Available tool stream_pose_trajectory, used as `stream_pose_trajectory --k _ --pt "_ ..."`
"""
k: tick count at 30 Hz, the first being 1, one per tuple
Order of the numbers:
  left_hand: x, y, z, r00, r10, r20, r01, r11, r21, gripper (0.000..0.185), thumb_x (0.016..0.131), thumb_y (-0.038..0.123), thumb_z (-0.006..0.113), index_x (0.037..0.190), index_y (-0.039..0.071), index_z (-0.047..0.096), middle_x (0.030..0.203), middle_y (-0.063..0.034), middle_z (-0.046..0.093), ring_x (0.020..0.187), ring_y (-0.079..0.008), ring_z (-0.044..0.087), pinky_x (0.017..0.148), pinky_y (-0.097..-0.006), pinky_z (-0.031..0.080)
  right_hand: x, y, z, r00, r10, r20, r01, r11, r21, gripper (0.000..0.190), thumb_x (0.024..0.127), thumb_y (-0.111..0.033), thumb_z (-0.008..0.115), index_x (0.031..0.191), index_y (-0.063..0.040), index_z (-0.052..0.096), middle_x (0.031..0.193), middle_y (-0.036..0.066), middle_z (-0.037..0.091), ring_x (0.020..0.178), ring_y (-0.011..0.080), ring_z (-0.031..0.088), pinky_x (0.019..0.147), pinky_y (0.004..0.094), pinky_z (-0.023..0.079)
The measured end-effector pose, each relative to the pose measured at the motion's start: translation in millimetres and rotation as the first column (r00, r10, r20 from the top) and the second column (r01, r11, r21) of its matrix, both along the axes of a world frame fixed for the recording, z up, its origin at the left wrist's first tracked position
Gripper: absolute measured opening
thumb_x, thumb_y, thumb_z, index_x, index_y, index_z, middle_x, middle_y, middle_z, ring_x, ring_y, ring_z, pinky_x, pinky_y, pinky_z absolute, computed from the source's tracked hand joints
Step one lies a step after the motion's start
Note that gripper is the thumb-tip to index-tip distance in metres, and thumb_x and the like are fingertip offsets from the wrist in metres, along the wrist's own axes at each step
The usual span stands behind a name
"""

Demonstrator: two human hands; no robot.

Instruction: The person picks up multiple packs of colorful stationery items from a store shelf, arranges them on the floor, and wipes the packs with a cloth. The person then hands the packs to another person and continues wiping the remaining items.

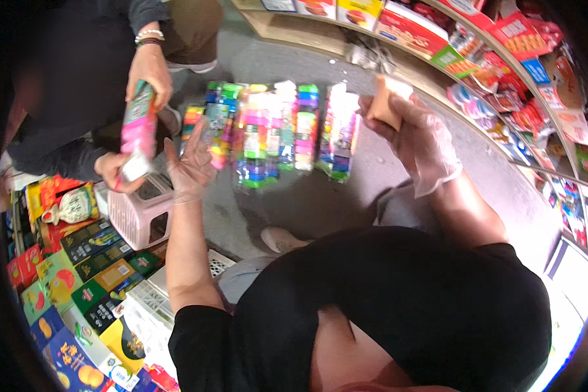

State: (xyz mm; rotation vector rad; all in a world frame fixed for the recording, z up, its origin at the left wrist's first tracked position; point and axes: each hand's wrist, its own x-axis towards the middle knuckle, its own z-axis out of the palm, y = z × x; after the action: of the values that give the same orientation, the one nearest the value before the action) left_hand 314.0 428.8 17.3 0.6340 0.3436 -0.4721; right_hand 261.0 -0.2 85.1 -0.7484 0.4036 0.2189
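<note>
My left hand [191,164], in a clear plastic glove, is raised with its fingers apart and holds nothing. To its left, another person's two hands hold a long pink and green package [139,120]. My right hand [411,122], also gloved, grips a small tan block-like object [386,100] with a bright, glaring top; what it is cannot be told. On the grey floor between my hands lie several long clear packs of multicoloured pieces [257,142], side by side, blurred by glare. One more such pack [340,134] lies a little apart, nearest my right hand.
A pink plastic stool [137,215] stands beside my left forearm. Boxed goods [103,269] are stacked at the lower left, near a white plastic crate [149,301]. Wooden shelves [299,29] with snack packets [500,78] curve along the top and right. The other person crouches at the upper left.
</note>
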Motion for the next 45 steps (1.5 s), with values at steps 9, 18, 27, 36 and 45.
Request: stream_pose_trajectory --k 9,18,27,36,45 --pt "-6.8 -0.9 -16.2 0.990 -0.138 -0.043 0.144 0.939 0.313 0.036 0.098 0.031 0.055 0.123 0.007 0.063 0.132 -0.0115 0.065 0.081 -0.0160 0.069 0.064 -0.0275 0.056 0.9 -11.4 -3.4 0.998 -0.042 0.053 0.045 0.998 -0.049 0.038 0.096 -0.006 0.058 0.132 0.003 0.046 0.118 0.020 0.064 0.110 0.0284 0.065 0.094 0.0349 0.057" --pt "-33.6 -89.1 60.7 0.885 -0.408 -0.225 0.454 0.645 0.615 0.038 0.096 0.025 0.062 0.128 0.004 0.062 0.092 -0.0015 0.070 0.081 -0.0139 0.067 0.073 -0.0260 0.052 26.7 11.4 13.9 0.945 0.315 0.087 -0.299 0.941 -0.159 0.055 0.084 0.011 0.062 0.137 0.003 0.048 0.126 0.019 0.063 0.118 0.0278 0.062 0.104 0.0365 0.051" --pt "-3.8 -154.3 76.5 0.927 -0.224 0.300 0.074 0.894 0.441 0.055 0.097 0.041 0.061 0.136 0.002 0.057 0.117 -0.0080 0.066 0.108 -0.0192 0.062 0.096 -0.0342 0.047 69.6 54.5 28.1 0.671 0.733 0.109 -0.633 0.644 -0.430 0.049 0.087 -0.004 0.070 0.132 0.001 0.055 0.115 0.011 0.067 0.106 0.0202 0.065 0.096 0.0347 0.053" --pt "8.1 -163.0 45.7 0.919 -0.080 0.385 -0.092 0.908 0.409 0.040 0.102 0.029 0.052 0.126 -0.002 0.062 0.114 -0.0111 0.067 0.105 -0.0172 0.062 0.094 -0.0320 0.049 95.4 69.3 0.4 0.644 0.764 -0.024 -0.686 0.564 -0.459 0.042 0.090 -0.019 0.069 0.125 0.002 0.057 0.102 0.009 0.068 0.087 0.0153 0.067 0.082 0.0274 0.056" --pt "8.0 -177.4 24.5 0.957 0.112 0.268 -0.250 0.785 0.567 0.022 0.093 0.019 0.070 0.102 -0.001 0.072 0.090 0.0002 0.069 0.081 -0.0055 0.060 0.074 -0.0235 0.049 91.4 62.0 -33.6 0.816 0.569 -0.098 -0.565 0.750 -0.344 0.046 0.095 -0.026 0.067 0.128 0.002 0.051 0.111 0.014 0.065 0.092 0.0201 0.067 0.081 0.0325 0.057"
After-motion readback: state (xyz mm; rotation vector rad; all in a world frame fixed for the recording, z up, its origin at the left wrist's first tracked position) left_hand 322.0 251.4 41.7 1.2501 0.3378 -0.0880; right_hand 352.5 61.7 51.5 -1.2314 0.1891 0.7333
